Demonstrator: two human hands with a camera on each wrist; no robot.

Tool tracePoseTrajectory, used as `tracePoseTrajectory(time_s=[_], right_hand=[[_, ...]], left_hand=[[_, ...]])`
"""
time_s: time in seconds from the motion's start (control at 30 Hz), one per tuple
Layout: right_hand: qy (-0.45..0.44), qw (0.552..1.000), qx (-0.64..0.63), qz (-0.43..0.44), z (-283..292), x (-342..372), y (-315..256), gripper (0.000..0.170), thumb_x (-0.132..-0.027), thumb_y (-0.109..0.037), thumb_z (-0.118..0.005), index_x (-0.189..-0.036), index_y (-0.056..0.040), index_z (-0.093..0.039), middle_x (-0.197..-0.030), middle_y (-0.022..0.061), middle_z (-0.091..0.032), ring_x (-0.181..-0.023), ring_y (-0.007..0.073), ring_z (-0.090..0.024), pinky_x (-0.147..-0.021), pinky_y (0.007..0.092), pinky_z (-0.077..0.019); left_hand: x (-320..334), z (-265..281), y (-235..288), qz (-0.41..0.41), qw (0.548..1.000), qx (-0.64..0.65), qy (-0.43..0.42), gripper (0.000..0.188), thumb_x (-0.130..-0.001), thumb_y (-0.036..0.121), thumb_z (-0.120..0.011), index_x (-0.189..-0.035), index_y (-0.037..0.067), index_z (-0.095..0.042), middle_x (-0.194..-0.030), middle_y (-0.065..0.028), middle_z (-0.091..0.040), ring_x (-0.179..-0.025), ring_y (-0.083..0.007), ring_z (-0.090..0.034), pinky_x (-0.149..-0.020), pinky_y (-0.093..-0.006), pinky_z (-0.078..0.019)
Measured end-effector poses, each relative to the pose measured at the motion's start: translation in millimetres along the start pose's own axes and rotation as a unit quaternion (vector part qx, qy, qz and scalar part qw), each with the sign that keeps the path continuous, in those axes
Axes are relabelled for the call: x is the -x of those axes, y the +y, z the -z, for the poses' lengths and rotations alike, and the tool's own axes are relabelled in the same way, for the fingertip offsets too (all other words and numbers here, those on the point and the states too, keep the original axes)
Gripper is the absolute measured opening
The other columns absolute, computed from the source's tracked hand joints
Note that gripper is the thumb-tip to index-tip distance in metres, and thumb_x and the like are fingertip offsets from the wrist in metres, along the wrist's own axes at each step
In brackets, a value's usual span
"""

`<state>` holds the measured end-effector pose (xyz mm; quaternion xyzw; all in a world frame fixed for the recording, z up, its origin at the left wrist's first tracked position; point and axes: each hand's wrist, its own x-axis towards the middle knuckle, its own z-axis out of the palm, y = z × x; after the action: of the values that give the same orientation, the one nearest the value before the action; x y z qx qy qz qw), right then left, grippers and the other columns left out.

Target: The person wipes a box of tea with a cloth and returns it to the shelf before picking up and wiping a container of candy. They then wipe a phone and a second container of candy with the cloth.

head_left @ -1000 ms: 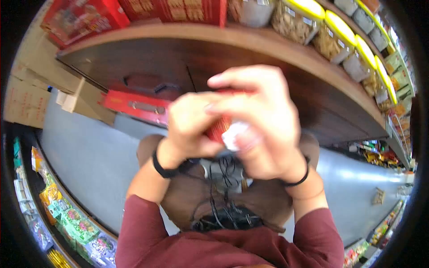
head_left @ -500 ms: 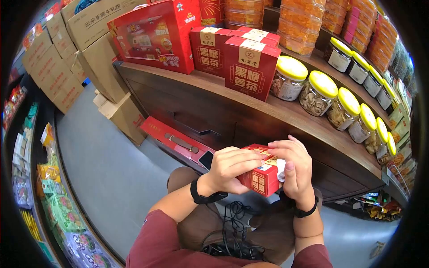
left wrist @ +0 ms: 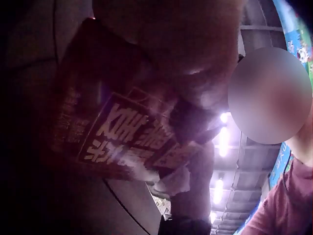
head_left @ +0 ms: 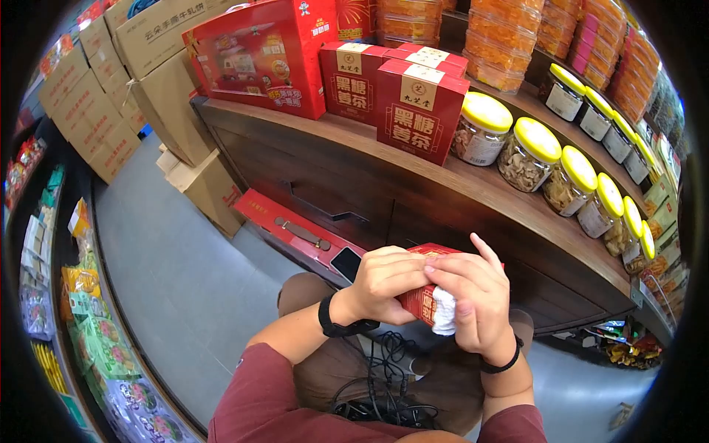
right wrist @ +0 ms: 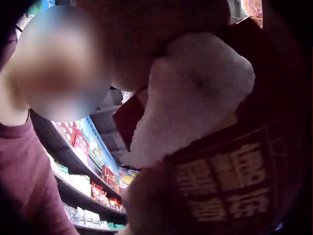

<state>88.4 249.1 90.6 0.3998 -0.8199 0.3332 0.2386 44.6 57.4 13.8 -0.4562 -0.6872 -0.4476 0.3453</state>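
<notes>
Above the person's lap, a red box (head_left: pixel 422 301) with pale lettering is held between both hands. The left hand (head_left: pixel 387 285) grips its left side, fingers over the top and thumb below. On the right, the right hand (head_left: pixel 473 298) holds a crumpled white tissue (head_left: pixel 444 311) against the box's near end, with one finger raised. The fingers of the two hands meet over the box top. In the right wrist view the tissue (right wrist: pixel 195 88) covers part of the box (right wrist: pixel 234 181); the left wrist view shows the box's lettered side (left wrist: pixel 122 132), dark.
Similar red boxes (head_left: pixel 418 111) and yellow-lidded jars (head_left: pixel 531 153) line the wooden shelf (head_left: pixel 354 148) in front. A long red case (head_left: pixel 295 230) with a phone (head_left: pixel 346 263) lies below. Cartons (head_left: pixel 207 193) stand at left; black cables (head_left: pixel 384 376) hang near the lap.
Over the last half second, the right hand has shifted left and over the box top, touching the left fingers. The tissue has moved slightly down and left; the box is now more covered.
</notes>
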Motion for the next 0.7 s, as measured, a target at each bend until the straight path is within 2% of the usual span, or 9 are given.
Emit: tracePoseTrajectory(time_s=[0.17, 0.2, 0.23, 0.33, 0.43, 0.53, 0.57, 0.63, 0.7], right_hand=[[0.033, 0.996, -0.006, -0.082, 14.6, 10.4, 13.8, 0.037, -0.099, -0.024, -0.041, -0.103, -0.0023, -0.071, -0.104, 0.0142, -0.072, -0.094, 0.0322, -0.068, -0.105, 0.0551, -0.0405], [0.030, 0.997, -0.001, -0.076, 18.8, 10.2, 18.2, 0.037, -0.099, -0.022, -0.042, -0.101, 0.0010, -0.071, -0.102, 0.0176, -0.071, -0.092, 0.0328, -0.069, -0.097, 0.0483, -0.0480], [0.029, 0.997, -0.001, -0.075, 20.8, 12.3, 20.1, 0.037, -0.099, -0.022, -0.042, -0.101, 0.0010, -0.071, -0.102, 0.0176, -0.071, -0.092, 0.0328, -0.069, -0.097, 0.0483, -0.0480], [0.060, 0.979, -0.143, -0.136, 22.3, 19.0, 30.2, 0.038, -0.100, -0.020, -0.043, -0.100, 0.0072, -0.070, -0.098, 0.0228, -0.071, -0.089, 0.0301, -0.069, -0.080, 0.0358, -0.0534], [0.121, 0.906, -0.343, -0.216, 16.6, 24.2, 41.5, 0.043, -0.103, -0.024, -0.040, -0.098, 0.0089, -0.067, -0.103, 0.0248, -0.070, -0.095, 0.0292, -0.069, -0.088, 0.0374, -0.0525], [0.148, 0.867, -0.417, -0.230, -4.4, 23.3, 31.7, 0.044, -0.105, -0.028, -0.038, -0.102, 0.0082, -0.063, -0.112, 0.0275, -0.068, -0.106, 0.0305, -0.066, -0.096, 0.0397, -0.0500], [0.147, 0.791, -0.533, -0.262, -15.2, 27.0, 28.2, 0.042, -0.103, -0.032, -0.042, -0.105, 0.0063, -0.059, -0.118, 0.0286, -0.065, -0.115, 0.0330, -0.063, -0.103, 0.0432, -0.0461], [0.166, 0.846, -0.461, -0.211, -26.3, 35.2, 30.8, 0.038, -0.099, -0.033, -0.052, -0.103, 0.0042, -0.058, -0.117, 0.0281, -0.065, -0.116, 0.0342, -0.062, -0.107, 0.0454, -0.0426], [0.184, 0.836, -0.472, -0.210, -22.3, 31.6, 25.6, 0.036, -0.091, -0.031, -0.065, -0.104, 0.0005, -0.056, -0.118, 0.0276, -0.065, -0.117, 0.0340, -0.061, -0.109, 0.0467, -0.0410]], left_hand=[[-10.1, 6.3, 10.8, -0.006, 1.000, 0.019, 0.022, 0.039, -0.061, 0.018, -0.080, -0.096, 0.007, -0.070, -0.102, -0.0094, -0.075, -0.092, -0.0221, -0.074, -0.075, -0.0339, -0.0557], [-11.0, 8.1, 9.8, -0.021, 0.999, 0.020, 0.015, 0.039, -0.062, 0.018, -0.083, -0.097, 0.007, -0.067, -0.101, -0.0120, -0.075, -0.092, -0.0238, -0.074, -0.073, -0.0337, -0.0556], [-11.5, 9.8, 9.5, -0.036, 0.999, 0.020, 0.007, 0.041, -0.064, 0.017, -0.085, -0.097, 0.007, -0.064, -0.100, -0.0145, -0.075, -0.092, -0.0256, -0.075, -0.071, -0.0334, -0.0554], [-12.9, 12.7, 9.7, -0.029, 0.998, 0.046, 0.009, 0.042, -0.064, 0.016, -0.085, -0.099, 0.008, -0.064, -0.099, -0.0144, -0.075, -0.093, -0.0256, -0.075, -0.070, -0.0334, -0.0553], [-13.7, 18.1, -0.9, -0.033, 0.996, 0.080, 0.007, 0.051, -0.066, 0.022, -0.088, -0.106, 0.006, -0.061, -0.100, -0.0183, -0.074, -0.092, -0.0292, -0.075, -0.074, -0.0369, -0.0569], [-2.5, 9.8, -4.1, 0.041, 0.955, 0.292, 0.036, 0.073, -0.073, 0.039, -0.088, -0.124, 0.002, -0.051, -0.112, -0.0295, -0.067, -0.102, -0.0394, -0.069, -0.083, -0.0492, -0.0572], [-0.5, 5.8, -5.3, 0.045, 0.956, 0.289, 0.037, 0.073, -0.073, 0.039, -0.088, -0.124, 0.002, -0.051, -0.112, -0.0295, -0.067, -0.102, -0.0394, -0.069, -0.083, -0.0492, -0.0572], [-9.0, 2.6, -3.7, 0.000, 0.939, 0.342, 0.038, 0.075, -0.075, 0.036, -0.087, -0.130, 0.002, -0.048, -0.117, -0.0293, -0.063, -0.108, -0.0385, -0.065, -0.087, -0.0508, -0.0553], [-12.6, -1.0, -2.5, -0.007, 0.961, 0.273, 0.048, 0.075, -0.079, 0.034, -0.084, -0.134, 0.003, -0.044, -0.119, -0.0258, -0.062, -0.110, -0.0370, -0.063, -0.092, -0.0484, -0.0518]])
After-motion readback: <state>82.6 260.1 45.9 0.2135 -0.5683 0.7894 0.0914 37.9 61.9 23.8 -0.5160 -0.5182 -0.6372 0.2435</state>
